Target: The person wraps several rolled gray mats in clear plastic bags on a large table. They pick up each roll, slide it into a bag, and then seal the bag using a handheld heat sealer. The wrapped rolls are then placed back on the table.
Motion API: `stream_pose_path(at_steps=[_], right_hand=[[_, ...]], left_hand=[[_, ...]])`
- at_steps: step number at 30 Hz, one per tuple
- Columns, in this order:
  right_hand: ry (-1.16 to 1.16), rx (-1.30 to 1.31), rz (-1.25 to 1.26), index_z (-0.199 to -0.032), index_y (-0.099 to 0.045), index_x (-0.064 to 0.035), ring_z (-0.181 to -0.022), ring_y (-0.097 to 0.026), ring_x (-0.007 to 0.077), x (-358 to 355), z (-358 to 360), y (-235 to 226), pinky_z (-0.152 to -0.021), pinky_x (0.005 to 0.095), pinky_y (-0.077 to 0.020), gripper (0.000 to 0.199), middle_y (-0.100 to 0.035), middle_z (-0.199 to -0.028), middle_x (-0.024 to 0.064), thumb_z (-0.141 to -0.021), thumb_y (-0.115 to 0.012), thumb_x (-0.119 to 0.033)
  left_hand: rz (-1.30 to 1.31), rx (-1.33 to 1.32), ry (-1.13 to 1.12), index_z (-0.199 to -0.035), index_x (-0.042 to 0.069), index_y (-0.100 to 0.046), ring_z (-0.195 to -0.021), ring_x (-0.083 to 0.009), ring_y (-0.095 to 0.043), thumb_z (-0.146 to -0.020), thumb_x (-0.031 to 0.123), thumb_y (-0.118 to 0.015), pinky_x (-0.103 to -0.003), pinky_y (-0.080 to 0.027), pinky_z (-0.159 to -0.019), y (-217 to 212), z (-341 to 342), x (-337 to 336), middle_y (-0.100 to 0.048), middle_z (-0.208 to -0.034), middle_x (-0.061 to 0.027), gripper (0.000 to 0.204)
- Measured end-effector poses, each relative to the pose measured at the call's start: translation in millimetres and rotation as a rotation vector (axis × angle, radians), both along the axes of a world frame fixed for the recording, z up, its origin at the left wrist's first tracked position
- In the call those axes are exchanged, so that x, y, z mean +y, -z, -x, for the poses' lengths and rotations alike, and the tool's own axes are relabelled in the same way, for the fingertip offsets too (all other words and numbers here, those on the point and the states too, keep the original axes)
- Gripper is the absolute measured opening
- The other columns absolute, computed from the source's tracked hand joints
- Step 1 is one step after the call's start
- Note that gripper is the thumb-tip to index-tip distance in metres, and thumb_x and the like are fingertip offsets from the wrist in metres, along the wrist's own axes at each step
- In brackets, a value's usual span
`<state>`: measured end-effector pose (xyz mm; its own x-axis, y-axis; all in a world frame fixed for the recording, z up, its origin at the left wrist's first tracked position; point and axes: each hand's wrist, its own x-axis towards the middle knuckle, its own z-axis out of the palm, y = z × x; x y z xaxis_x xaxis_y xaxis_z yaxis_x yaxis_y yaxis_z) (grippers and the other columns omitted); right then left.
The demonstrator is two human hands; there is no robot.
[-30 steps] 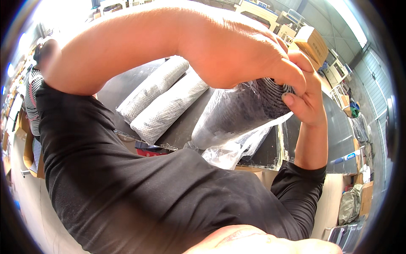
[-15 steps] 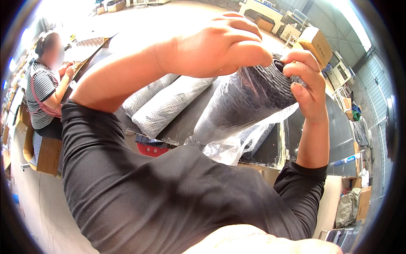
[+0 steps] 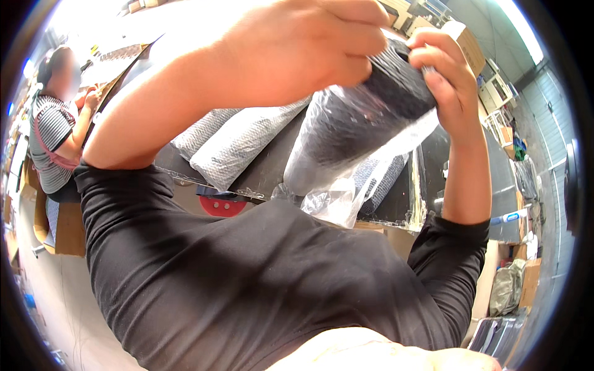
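Dark roll [image 3: 371, 120] tilts; right grip [image 3: 450, 74] pinches its top; left grip [image 3: 303, 52] curls close, I can't tell its hold.

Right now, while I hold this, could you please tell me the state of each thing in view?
Dark roll: rolled up, tilted, in clear plastic.
Left hand: fingers curled, at the roll's upper end.
Right hand: fingers curled on the roll's upper edge.
Pale rolls: wrapped, lying side by side.
Loose plastic: crumpled.
Carton: open, something inside.
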<state>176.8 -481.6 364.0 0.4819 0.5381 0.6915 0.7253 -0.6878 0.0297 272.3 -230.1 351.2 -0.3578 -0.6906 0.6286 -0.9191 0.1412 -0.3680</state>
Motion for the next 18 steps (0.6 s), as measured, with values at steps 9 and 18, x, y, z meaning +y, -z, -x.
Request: stream_pose_path(at_steps=[9, 18], right_hand=[[-0.007, -0.082, -0.107, -0.079, -0.062, 0.0002, -0.081, -0.055, 0.0213, -1.8, -41.6, 4.9, -0.075, 0.0320, -0.0444, 0.015, -0.058, -0.084, 0.0095, -0.083, -0.049, -0.004], [0.074, -0.096, -0.016, -0.073, -0.063, -0.0011, -0.085, -0.058, 0.0232, 7.6, -56.7, -4.0, -0.078, 0.0327, -0.0460, 0.016, -0.061, -0.082, 0.0096, -0.080, -0.052, -0.010]], left_hand=[[0.357, -0.056, -0.016, -0.082, 0.008, -0.061, -0.086, -0.0277, -0.053, -0.065, 0.004, -0.066, -0.038, -0.043, -0.074, 27.8, -23.8, -20.0, -0.057, -0.094, -0.0073, 0.018], [-0.014, 0.270, 0.001, -0.086, 0.006, -0.062, -0.077, -0.0280, -0.060, -0.075, 0.003, -0.065, -0.036, -0.050, -0.065, 8.5, -31.7, 4.6, -0.059, -0.090, -0.0100, 0.011]])
